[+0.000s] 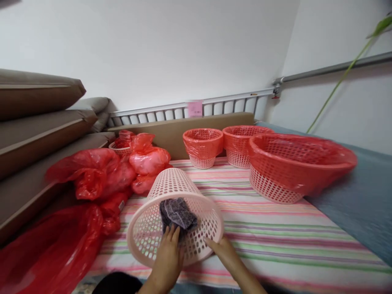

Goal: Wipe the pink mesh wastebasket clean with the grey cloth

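A pale pink perforated plastic wastebasket (pixel 174 179) lies tipped on its side, its round mouth facing me. Inside it my left hand (pixel 168 251) presses a dark grey cloth (pixel 177 213) against the basket's inner wall, the fingertips resting on the fabric. At the lower right of the mouth, my right hand (pixel 219 246) grips the rim, thumb inside and the other fingers hidden behind the wall.
Three baskets lined with red bags, a small one (pixel 202 149), a middle one (pixel 237 158) and a large-looking one (pixel 275 185), stand on the striped cloth (pixel 275 232). Red plastic bags (pixel 94 171) lie at left beside stacked cushions (pixel 39 134). A radiator (pixel 174 112) runs behind.
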Tool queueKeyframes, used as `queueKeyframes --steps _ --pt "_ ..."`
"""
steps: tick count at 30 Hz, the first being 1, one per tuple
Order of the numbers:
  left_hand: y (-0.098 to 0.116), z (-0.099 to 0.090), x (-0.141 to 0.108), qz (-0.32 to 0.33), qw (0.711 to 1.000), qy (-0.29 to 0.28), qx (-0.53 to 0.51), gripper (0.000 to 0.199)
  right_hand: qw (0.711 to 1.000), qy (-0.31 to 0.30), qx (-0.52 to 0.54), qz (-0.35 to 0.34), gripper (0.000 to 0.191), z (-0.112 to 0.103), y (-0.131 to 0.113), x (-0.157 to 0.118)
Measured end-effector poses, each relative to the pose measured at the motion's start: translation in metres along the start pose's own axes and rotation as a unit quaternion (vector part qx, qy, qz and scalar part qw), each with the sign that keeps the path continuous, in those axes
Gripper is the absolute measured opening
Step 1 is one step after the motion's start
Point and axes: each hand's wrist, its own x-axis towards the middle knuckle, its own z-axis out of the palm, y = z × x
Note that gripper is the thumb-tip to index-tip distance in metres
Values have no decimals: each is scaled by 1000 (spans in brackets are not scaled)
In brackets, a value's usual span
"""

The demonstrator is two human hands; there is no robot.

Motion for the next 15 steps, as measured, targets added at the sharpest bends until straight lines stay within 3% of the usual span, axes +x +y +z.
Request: queueKeyframes --steps 3,9,15 --pt "1 4 40 -26 998 -23 49 51 998 22 61 19 35 0 11 16" --pt "-5 8 105 -40 995 30 90 48 993 10 88 73 29 -2 36 34" --pt "-6 3 153 -89 984 84 127 40 993 6 93 70 27 -2 30 41"
